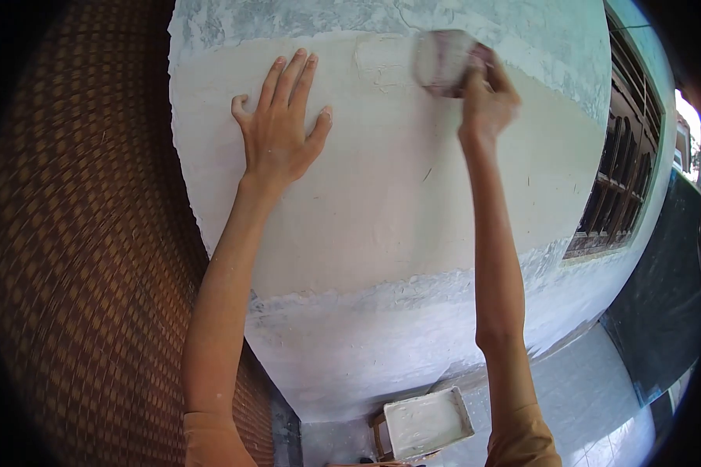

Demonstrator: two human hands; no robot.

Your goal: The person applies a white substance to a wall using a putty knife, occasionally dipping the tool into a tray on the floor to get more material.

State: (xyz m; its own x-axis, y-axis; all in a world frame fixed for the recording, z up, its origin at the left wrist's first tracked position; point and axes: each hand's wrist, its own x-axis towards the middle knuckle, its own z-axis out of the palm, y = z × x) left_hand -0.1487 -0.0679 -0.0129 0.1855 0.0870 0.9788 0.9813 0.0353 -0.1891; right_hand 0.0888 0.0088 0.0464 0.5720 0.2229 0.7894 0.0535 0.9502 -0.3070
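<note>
My left hand (277,128) lies with fingers spread against the wall (366,210), on a broad band of smooth cream-white putty. Up and to the right, my right hand (487,105) grips a flat, roundish putty spreader (442,64), smeared white with reddish-brown streaks. Motion blurs both it and the fingers. The spreader is at the upper edge of the band, right of a fresh-looking raised patch of putty (382,61). Whether its face touches the wall is hard to make out.
A rectangular tray of white putty (423,423) stands low by the wall's foot, on a wooden support. Brown woven matting (93,233) hangs at the left. On the right are a barred wooden window (621,156), a dark sheet (658,280) and grey tiled floor (584,381).
</note>
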